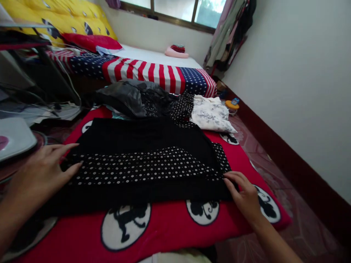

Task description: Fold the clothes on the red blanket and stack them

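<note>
A black garment with a white-dotted band point(142, 166) lies folded flat on a red blanket printed with black-and-white cartoon circles point(170, 230). My left hand point(45, 171) rests flat on the garment's left end, fingers stretched out and apart. My right hand point(245, 197) sits at the garment's lower right corner, fingers curled and pinching the edge of the cloth.
Behind the garment lie a pile of dark clothes point(128, 96) and a folded white floral cloth point(210, 113). A stars-and-stripes bedsheet point(153, 71) covers the bed beyond. A white iron board edge point(13, 137) is at left. Wall and maroon skirting point(287, 153) run along the right.
</note>
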`<action>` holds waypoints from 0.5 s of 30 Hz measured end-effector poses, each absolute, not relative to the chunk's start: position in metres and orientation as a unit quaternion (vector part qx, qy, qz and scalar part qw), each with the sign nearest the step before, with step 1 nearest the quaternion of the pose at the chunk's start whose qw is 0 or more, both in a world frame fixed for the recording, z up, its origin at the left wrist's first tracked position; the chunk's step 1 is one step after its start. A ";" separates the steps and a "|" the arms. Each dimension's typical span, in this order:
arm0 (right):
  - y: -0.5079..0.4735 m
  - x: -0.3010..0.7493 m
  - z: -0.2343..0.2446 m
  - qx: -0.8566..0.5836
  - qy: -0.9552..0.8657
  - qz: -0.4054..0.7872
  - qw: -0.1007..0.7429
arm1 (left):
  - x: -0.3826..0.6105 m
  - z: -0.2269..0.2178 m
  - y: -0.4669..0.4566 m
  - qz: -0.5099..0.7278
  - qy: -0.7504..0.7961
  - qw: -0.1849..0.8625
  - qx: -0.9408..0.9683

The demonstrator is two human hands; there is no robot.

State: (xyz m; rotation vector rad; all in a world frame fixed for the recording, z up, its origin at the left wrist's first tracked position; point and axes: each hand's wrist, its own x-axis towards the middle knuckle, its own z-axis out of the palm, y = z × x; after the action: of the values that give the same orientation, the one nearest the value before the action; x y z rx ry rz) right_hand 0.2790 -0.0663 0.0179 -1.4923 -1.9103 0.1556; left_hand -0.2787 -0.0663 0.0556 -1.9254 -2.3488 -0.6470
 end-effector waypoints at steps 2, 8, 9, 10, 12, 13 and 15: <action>-0.064 0.278 0.022 -0.612 -0.706 0.109 0.340 | -0.251 0.063 -0.056 -0.226 -0.717 0.032 -0.658; -0.045 0.260 0.026 -0.618 -0.695 0.212 0.299 | -0.141 0.057 -0.014 -0.324 -0.490 -0.126 -0.799; -0.043 0.259 0.026 -0.613 -0.700 0.212 0.299 | -0.125 0.051 -0.009 -0.327 -0.460 -0.156 -0.811; -0.042 0.259 0.025 -0.611 -0.703 0.206 0.299 | -0.112 0.044 -0.004 -0.327 -0.438 -0.181 -0.818; -0.042 0.262 0.024 -0.626 -0.703 0.177 0.287 | -0.091 0.029 0.002 -0.310 -0.419 -0.203 -0.829; -0.042 0.264 0.024 -0.640 -0.702 0.154 0.272 | -0.085 0.022 0.003 -0.292 -0.418 -0.197 -0.837; -0.043 0.263 0.027 -0.654 -0.713 0.096 0.232 | -0.077 0.009 0.004 -0.246 -0.423 -0.166 -0.856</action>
State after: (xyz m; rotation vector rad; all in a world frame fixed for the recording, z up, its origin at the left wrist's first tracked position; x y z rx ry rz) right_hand 0.2633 -0.0434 0.0271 -1.7976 -1.9597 0.2649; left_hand -0.0768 0.0039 0.0091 -3.0176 -1.4896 -0.8664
